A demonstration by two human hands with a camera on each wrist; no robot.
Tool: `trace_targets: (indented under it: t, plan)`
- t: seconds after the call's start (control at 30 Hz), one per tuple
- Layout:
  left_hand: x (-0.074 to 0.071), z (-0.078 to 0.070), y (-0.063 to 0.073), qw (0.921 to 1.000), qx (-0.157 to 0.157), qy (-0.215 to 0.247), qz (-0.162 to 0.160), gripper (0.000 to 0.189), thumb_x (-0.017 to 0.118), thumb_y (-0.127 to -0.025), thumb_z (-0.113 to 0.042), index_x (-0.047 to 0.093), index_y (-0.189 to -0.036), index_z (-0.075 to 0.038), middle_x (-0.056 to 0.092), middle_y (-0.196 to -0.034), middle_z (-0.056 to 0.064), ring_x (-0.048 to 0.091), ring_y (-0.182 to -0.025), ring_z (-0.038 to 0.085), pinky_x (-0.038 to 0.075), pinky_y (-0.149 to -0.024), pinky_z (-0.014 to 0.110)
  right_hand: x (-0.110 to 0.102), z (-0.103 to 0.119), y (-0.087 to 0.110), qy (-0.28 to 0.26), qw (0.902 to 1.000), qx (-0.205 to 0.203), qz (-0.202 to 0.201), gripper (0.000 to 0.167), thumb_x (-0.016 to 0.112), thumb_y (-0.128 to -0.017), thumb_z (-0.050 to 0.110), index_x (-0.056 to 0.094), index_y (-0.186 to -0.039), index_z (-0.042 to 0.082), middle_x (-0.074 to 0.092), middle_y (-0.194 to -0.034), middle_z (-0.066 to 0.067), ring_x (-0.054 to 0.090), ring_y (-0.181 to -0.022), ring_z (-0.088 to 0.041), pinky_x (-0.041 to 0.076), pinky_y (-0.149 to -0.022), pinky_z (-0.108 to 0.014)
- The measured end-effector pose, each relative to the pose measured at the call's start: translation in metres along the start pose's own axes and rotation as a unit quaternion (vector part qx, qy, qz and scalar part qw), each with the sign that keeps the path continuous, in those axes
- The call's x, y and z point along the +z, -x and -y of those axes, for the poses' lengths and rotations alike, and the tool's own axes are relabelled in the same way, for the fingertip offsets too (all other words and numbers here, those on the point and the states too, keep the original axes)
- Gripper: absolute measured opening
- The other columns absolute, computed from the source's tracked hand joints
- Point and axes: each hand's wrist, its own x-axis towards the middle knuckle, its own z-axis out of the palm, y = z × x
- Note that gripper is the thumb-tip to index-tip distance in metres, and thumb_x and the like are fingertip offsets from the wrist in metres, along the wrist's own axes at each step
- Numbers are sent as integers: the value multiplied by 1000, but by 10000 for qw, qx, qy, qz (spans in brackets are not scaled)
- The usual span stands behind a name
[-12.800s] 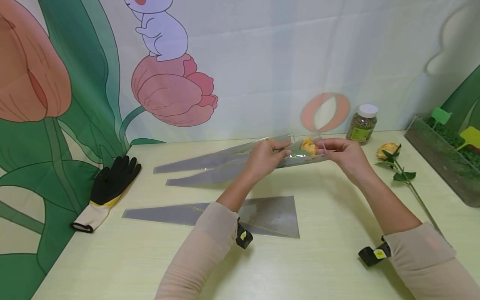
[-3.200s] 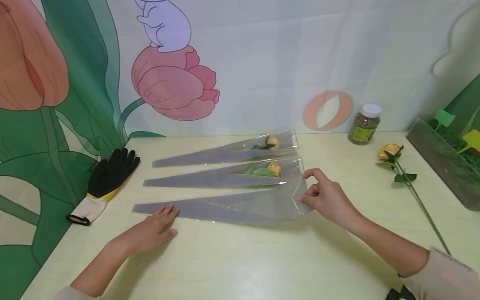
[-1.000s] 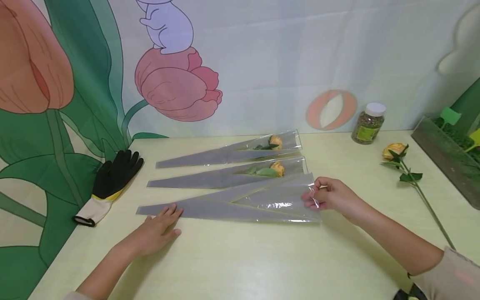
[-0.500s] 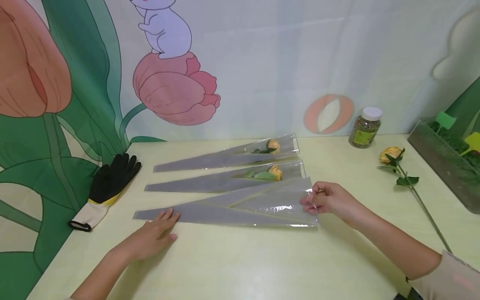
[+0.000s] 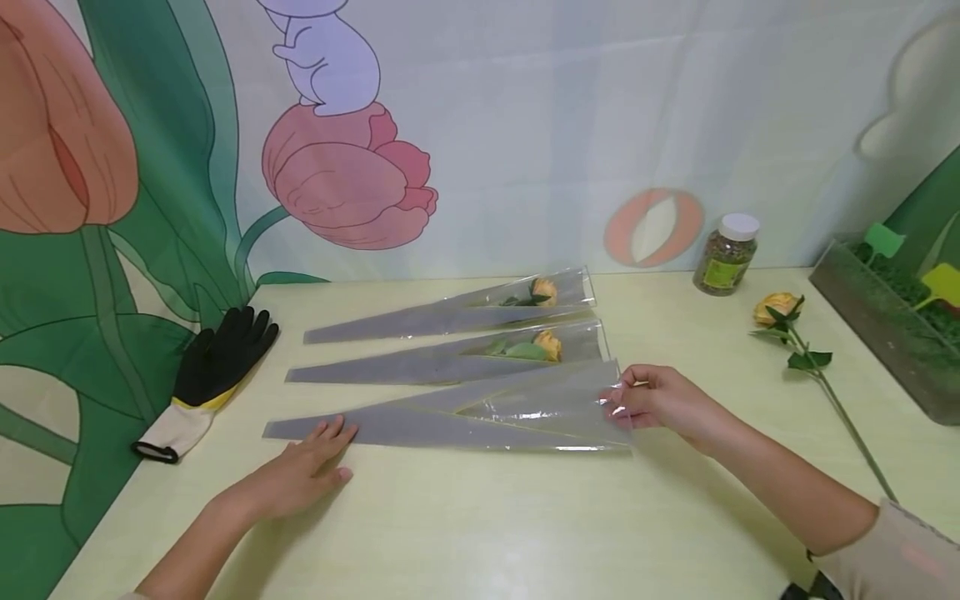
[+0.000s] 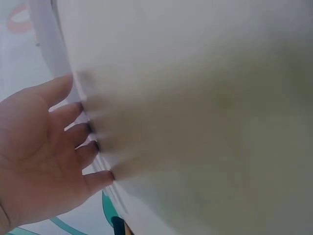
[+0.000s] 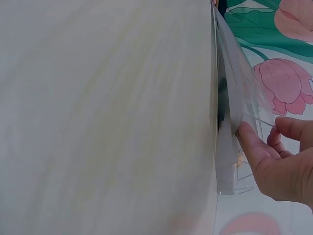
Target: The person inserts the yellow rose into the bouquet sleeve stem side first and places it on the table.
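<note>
A transparent flower sleeve (image 5: 438,421) lies across the table, its narrow end to the left and no flower visible in it. My left hand (image 5: 303,471) rests on that narrow end with fingers stretched out; the left wrist view shows its palm side (image 6: 44,147). At the wide end, my right hand (image 5: 663,404) pinches the film, and the right wrist view shows thumb and fingers (image 7: 254,147) at its edge. Behind lie two more sleeves, each holding a yellow rose: the middle rose (image 5: 547,345) and the far rose (image 5: 543,292).
A loose yellow rose (image 5: 777,309) with a long green stem lies on the right. Behind it stand a jar (image 5: 724,257) with a white lid and a clear planter box (image 5: 877,333) of greenery. A black-and-white work glove (image 5: 213,367) lies at the left edge.
Earlier both hands held a rose in a sleeve, which now lies in the middle. The front sleeve's curled wide end has since flattened. Over the last second the hands have hardly moved.
</note>
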Motion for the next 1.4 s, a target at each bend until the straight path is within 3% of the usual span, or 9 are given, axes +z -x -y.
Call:
trace_targets:
  t: [0.13, 0.23, 0.3, 0.53, 0.67, 0.77, 1.0, 1.2, 1.4]
  plan:
    - [-7, -8, -5, 9997, -172, 137, 117, 64, 50, -96, -34, 30, -142, 5, 15, -146, 30, 15, -131, 48, 17, -98, 65, 1, 0, 1, -80, 9999, 79, 14, 8, 47, -92, 4, 49, -85, 1, 56, -119, -27, 64, -94, -26, 51, -79, -33]
    - [-11, -26, -14, 9992, -373, -47, -139, 60, 54, -95, -29, 34, -140, 6, 20, -144, 32, 27, -127, 48, 29, -95, 59, 1, 1, 1, -179, 9998, 56, 42, 8, 46, -93, 5, 48, -86, 0, 56, -119, -27, 64, -93, -27, 51, -79, -33]
    - [-11, -41, -24, 9982, -318, -271, -435, 58, 57, -93, -26, 38, -138, 5, 26, -142, 31, 34, -124, 46, 35, -93, 56, 1, 3, 1, -218, 9997, 52, 7, 8, 45, -93, 4, 48, -87, 0, 56, -119, -26, 65, -91, -25, 51, -77, -32]
    - [1, -100, -70, 9881, 952, -551, -1080, 60, 64, -89, -26, 40, -138, -1, 37, -141, 20, 36, -127, 36, 33, -99, 49, 3, 10, -3, -202, 9997, 105, -52, 9, 43, -93, 4, 47, -88, -3, 54, -120, -28, 66, -86, -21, 52, -72, -30]
    - [6, -138, -97, 9788, 1594, -615, -1126, 67, 67, -86, -30, 38, -141, -4, 35, -143, 16, 34, -129, 32, 30, -102, 45, 5, 16, -3, -202, 9997, 97, -106, 10, 44, -95, 6, 45, -90, -3, 52, -122, -30, 65, -88, -24, 52, -75, -33]
    - [12, -158, -114, 9733, 1923, -711, -1031, 75, 69, -83, -36, 34, -143, -8, 30, -147, 12, 30, -132, 30, 27, -104, 42, 8, 18, -2, -240, 9996, 13, -152, 12, 45, -96, 9, 45, -89, -1, 52, -122, -29, 65, -89, -24, 52, -75, -33]
    - [25, -176, -136, 9701, 2182, -690, -807, 87, 72, -78, -44, 29, -146, -9, 25, -149, 11, 25, -135, 26, 22, -107, 40, 17, 16, -2, -387, 9989, -99, -231, 12, 47, -95, 10, 47, -85, 4, 55, -120, -27, 66, -87, -23, 52, -74, -32]
    - [27, -186, -144, 9622, 2485, -588, -945, 79, 70, -81, -41, 35, -144, -10, 29, -148, 7, 26, -135, 22, 21, -107, 42, 17, 20, -1, -521, 9983, -135, -227, 12, 47, -96, 11, 47, -87, 4, 55, -119, -27, 66, -85, -21, 52, -74, -32]
    - [29, -191, -146, 9641, 2441, -459, -938, 66, 67, -86, -29, 38, -142, -9, 33, -146, 8, 25, -135, 22, 20, -107, 44, 17, 22, 1, -737, 9971, -157, -134, 12, 48, -97, 11, 48, -87, 4, 58, -117, -24, 66, -86, -21, 52, -76, -33]
